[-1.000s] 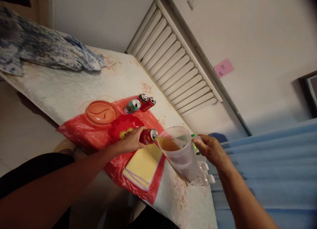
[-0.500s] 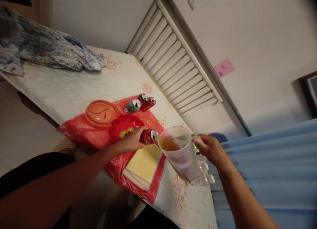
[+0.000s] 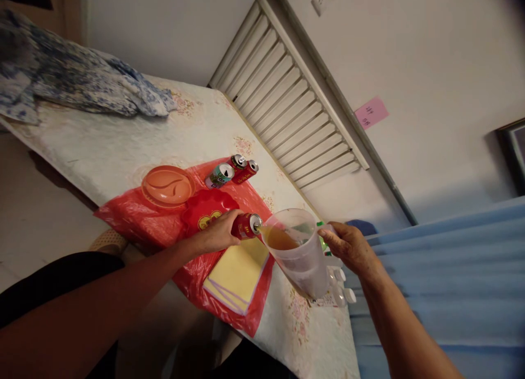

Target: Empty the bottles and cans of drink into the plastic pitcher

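Observation:
My left hand point(image 3: 219, 232) is wrapped round a red drink can point(image 3: 245, 226), tipped with its open top at the rim of a translucent plastic pitcher point(image 3: 305, 267). A yellowish stream runs between the can's mouth and the pitcher, and brown liquid shows inside. The pitcher leans toward the can. My right hand point(image 3: 346, 245) grips its handle. Beneath the can lie a red scalloped plate point(image 3: 192, 209) with a yellow design and a folded yellow cloth point(image 3: 238, 272) with a pale purple edge.
Behind the plate stand a green can point(image 3: 219, 175) and two red cans. An orange divided dish point(image 3: 168, 186) rests on a red plastic sheet point(image 3: 131, 217). Clear bottles point(image 3: 338, 286) are right of the pitcher. A radiator point(image 3: 287, 94) borders the table; patterned fabric point(image 3: 90, 83) lies at the far left.
Almost nothing differs. Both hands, the can and the pitcher keep their places while the liquid still runs from the can.

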A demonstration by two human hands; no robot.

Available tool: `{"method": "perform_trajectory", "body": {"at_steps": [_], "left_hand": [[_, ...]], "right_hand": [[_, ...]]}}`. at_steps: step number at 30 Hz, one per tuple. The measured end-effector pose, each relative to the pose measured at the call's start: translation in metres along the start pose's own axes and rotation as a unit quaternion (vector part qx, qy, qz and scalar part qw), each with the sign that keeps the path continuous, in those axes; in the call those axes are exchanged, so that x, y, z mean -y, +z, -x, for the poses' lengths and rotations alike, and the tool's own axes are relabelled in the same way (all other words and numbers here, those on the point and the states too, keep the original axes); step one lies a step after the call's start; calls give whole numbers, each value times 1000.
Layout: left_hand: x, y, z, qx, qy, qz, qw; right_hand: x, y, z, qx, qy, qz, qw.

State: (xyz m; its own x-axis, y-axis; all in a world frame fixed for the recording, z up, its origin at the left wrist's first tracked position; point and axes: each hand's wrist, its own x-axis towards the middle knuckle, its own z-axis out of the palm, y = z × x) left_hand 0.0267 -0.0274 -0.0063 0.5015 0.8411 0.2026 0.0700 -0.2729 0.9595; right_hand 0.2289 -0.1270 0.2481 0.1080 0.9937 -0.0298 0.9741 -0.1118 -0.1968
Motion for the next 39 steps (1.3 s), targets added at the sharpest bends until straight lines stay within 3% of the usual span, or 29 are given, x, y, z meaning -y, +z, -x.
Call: {"method": "perform_trajectory", "body": {"at_steps": [13, 39], "left_hand": [[-1, 0, 0, -4, -6, -10, 1000], [-8, -3, 1, 9, -16, 9, 1000]], "right_hand": [[2, -1, 0, -1, -5, 5, 1000], [-16, 14, 1, -2, 21, -30, 999]]}}
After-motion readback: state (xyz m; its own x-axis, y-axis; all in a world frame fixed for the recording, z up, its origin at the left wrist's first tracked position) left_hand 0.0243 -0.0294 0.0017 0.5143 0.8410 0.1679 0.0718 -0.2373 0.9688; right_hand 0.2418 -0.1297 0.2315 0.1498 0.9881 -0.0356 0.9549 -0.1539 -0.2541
